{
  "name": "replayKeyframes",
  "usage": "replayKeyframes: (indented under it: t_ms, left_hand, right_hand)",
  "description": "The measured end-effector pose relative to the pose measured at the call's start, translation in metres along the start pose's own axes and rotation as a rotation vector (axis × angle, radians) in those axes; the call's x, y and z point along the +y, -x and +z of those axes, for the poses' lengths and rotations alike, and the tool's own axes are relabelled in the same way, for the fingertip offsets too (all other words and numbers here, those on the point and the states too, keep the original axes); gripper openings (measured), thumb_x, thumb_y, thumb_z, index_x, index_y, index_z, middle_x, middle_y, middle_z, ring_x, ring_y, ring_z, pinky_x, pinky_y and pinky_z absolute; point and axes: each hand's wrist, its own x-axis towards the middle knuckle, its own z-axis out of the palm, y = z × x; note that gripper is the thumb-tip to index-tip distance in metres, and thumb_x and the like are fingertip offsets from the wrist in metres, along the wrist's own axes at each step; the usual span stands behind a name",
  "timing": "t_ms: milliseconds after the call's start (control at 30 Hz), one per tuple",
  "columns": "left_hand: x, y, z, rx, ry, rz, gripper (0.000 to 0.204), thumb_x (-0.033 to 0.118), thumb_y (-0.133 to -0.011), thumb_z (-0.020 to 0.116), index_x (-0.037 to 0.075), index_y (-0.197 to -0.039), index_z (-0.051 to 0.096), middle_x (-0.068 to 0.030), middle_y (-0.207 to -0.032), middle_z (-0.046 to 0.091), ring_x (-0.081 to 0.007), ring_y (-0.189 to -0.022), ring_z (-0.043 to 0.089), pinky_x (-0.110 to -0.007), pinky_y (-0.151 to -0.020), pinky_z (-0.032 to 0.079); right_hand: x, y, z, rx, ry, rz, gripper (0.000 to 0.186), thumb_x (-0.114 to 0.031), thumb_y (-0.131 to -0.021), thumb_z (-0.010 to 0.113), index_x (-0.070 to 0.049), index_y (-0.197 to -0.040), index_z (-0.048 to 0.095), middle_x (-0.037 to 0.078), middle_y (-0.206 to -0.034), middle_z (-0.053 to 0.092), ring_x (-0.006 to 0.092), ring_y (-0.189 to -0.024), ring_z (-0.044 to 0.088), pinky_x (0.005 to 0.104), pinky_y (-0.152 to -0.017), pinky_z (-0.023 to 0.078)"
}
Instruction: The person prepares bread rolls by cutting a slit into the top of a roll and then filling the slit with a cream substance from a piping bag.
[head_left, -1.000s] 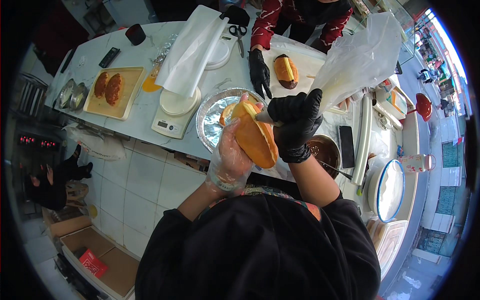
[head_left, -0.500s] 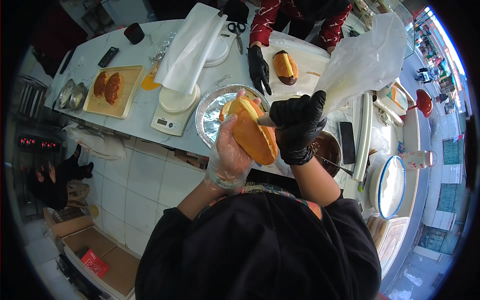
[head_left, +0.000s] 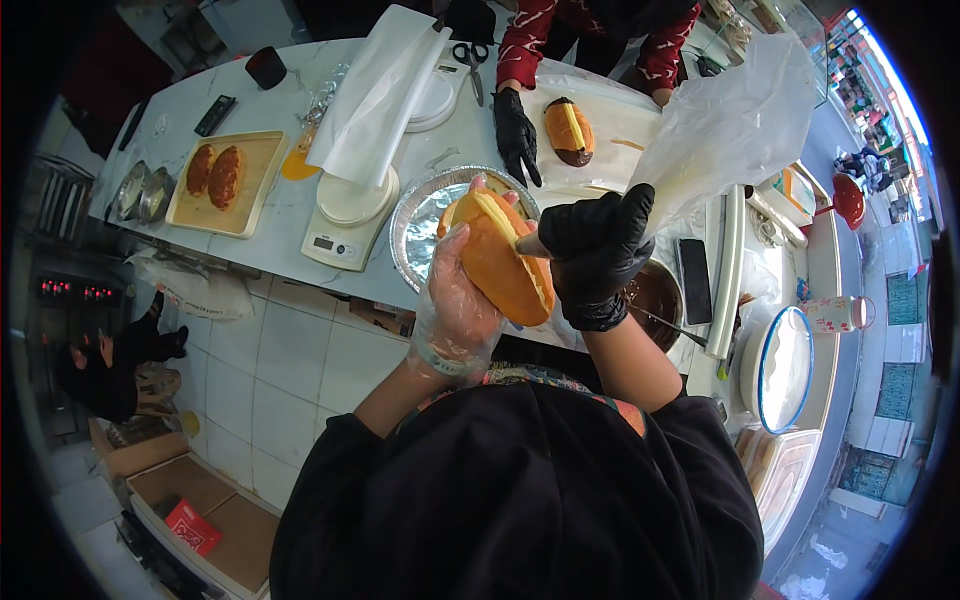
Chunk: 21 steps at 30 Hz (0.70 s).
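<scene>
My left hand (head_left: 455, 310), in a clear plastic glove, cradles a golden split bread roll (head_left: 505, 270) tilted over a foil pan (head_left: 402, 232). Pale yellow cream runs along the slit in the roll. Closed around the lower end of a clear piping bag (head_left: 735, 110) is my right hand (head_left: 592, 255), in a black glove. The bag's narrow tip meets the roll near its slit, and the bag's loose top flares up to the right. More bread lies in the foil pan, partly hidden behind the roll.
Across the table, a co-worker's black-gloved hand (head_left: 515, 135) rests beside a chocolate-ended filled roll (head_left: 569, 132). A bowl of melted chocolate (head_left: 655, 300) and a phone (head_left: 692, 282) lie right of my hands. Left stand a kitchen scale (head_left: 335, 243) and a tray with two browned rolls (head_left: 258, 190).
My hands, the roll and the piping bag have barely shifted; the bag's tip stays against the roll. The co-worker's hand keeps its place.
</scene>
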Motion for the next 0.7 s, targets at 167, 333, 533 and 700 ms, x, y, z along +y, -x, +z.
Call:
replayKeyframes:
  t_ms: [167,333,533,700]
  left_hand:
    - [-0.001,-0.001,-0.002,0.016,-0.001,-0.005,0.056,0.031,-0.088,0.033,0.012,-0.139,0.02,-0.0151,-0.136,0.032,-0.0263,-0.12,0.041,-0.042,-0.1,0.034]
    - [0.0,-0.002,-0.001,0.044,0.105,-0.022,0.053,0.031,-0.088,0.039,0.014,-0.136,0.028,-0.0129,-0.126,0.042,-0.0305,-0.108,0.05,-0.045,-0.095,0.038]
    - [-0.001,-0.003,-0.007,0.076,0.134,-0.05,0.05,0.035,-0.087,0.04,0.01,-0.131,0.035,-0.0127,-0.127,0.042,-0.0301,-0.112,0.047,-0.046,-0.096,0.038]
    - [-0.001,-0.008,-0.017,0.129,0.231,-0.069,0.048,0.036,-0.087,0.041,0.005,-0.125,0.039,-0.0129,-0.125,0.045,-0.0287,-0.115,0.045,-0.045,-0.096,0.038]
  right_hand:
    - [0.001,0.003,-0.003,-0.049,0.034,-0.023,0.05,-0.036,-0.095,0.036,-0.008,-0.054,0.035,0.003,-0.044,0.032,0.0151,-0.036,0.032,0.0309,-0.039,0.029]
    - [-0.001,0.004,-0.008,-0.095,-0.031,-0.003,0.048,-0.037,-0.095,0.035,-0.009,-0.057,0.034,0.002,-0.047,0.031,0.0156,-0.039,0.03,0.0315,-0.045,0.032]
    - [0.001,0.007,-0.004,-0.102,-0.081,-0.007,0.046,-0.04,-0.094,0.036,-0.011,-0.058,0.032,0.001,-0.049,0.028,0.0155,-0.045,0.029,0.0313,-0.051,0.032]
    - [0.001,-0.005,-0.011,0.011,-0.135,-0.023,0.044,-0.039,-0.093,0.037,-0.012,-0.059,0.031,-0.001,-0.05,0.023,0.0132,-0.048,0.025,0.0311,-0.057,0.032]
